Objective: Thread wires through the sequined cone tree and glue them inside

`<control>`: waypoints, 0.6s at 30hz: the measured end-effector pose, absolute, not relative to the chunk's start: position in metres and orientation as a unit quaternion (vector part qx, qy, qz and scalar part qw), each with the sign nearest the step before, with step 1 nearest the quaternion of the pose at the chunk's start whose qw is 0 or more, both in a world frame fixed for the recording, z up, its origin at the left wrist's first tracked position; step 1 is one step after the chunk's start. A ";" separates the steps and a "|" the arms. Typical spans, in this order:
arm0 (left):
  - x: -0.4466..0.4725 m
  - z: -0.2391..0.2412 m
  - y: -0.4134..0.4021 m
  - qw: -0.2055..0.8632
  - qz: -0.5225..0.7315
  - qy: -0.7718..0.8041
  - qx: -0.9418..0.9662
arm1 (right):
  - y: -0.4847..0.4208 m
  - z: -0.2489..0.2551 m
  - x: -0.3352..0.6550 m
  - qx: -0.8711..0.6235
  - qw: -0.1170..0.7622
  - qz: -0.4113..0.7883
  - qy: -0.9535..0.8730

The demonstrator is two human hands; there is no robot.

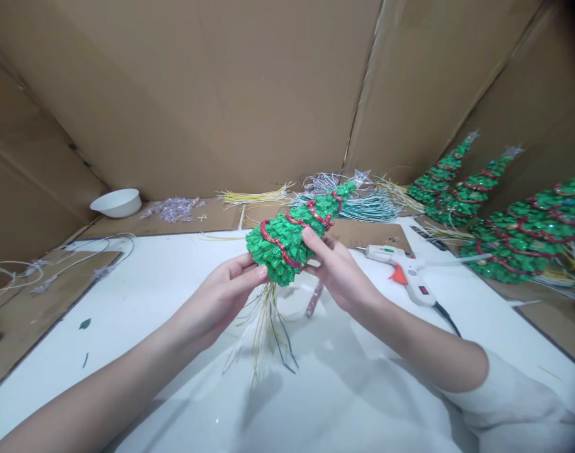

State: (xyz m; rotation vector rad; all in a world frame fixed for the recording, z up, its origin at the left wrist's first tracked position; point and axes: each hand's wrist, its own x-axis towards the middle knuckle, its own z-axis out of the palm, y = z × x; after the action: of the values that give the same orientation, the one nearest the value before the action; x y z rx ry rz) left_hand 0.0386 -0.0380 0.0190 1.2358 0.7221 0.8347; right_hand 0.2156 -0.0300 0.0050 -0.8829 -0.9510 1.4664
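Between my two hands a small green Christmas tree (287, 242) is held tilted, its tip toward the upper right. Red garland winds around it, and a clear star (362, 178) tops it. My left hand (235, 286) grips the bottom edge of the tree with thumb and fingers. Around the tree's right side closes my right hand (337, 267), thumb on the front; some of its fingers are hidden behind. Loose yellow, white and dark wires (267, 324) hang from the base. Behind my right hand a short reddish glittery strip (314, 299) shows.
A white glue gun (410, 270) with an orange trigger lies at the right. Several finished trees (528, 233) stand beyond it. Wire bundles (370, 206), clear plastic pieces (173, 209) and a white bowl (117, 203) line the back. Cardboard walls (197, 94) enclose the table.
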 end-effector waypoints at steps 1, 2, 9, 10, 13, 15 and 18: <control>0.039 0.018 -0.038 0.680 0.379 0.320 0.540 | -0.031 0.005 0.215 -0.370 0.547 0.632 -0.406; 0.038 0.016 -0.037 0.682 0.387 0.322 0.530 | -0.031 0.004 0.215 -0.366 0.536 0.641 -0.408; 0.027 0.014 -0.021 0.685 0.461 0.354 0.439 | -0.023 0.004 0.218 -0.376 0.480 0.667 -0.428; 0.023 0.017 -0.018 0.685 0.478 0.365 0.412 | -0.021 0.005 0.220 -0.388 0.465 0.664 -0.438; 0.009 0.028 -0.013 0.669 0.535 0.393 0.334 | -0.013 0.011 0.231 -0.438 0.406 0.625 -0.503; -0.004 0.038 -0.015 0.636 0.581 0.406 0.306 | -0.006 0.013 0.241 -0.473 0.368 0.585 -0.546; -0.030 0.049 -0.024 0.572 0.640 0.435 0.271 | 0.005 0.011 0.254 -0.496 0.331 0.541 -0.593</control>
State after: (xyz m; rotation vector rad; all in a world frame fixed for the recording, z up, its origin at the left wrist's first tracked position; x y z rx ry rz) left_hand -0.0300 -0.0241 0.0493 0.6359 1.0207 1.5011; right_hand 0.2536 0.0051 0.0113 -1.2955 -1.5498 1.4147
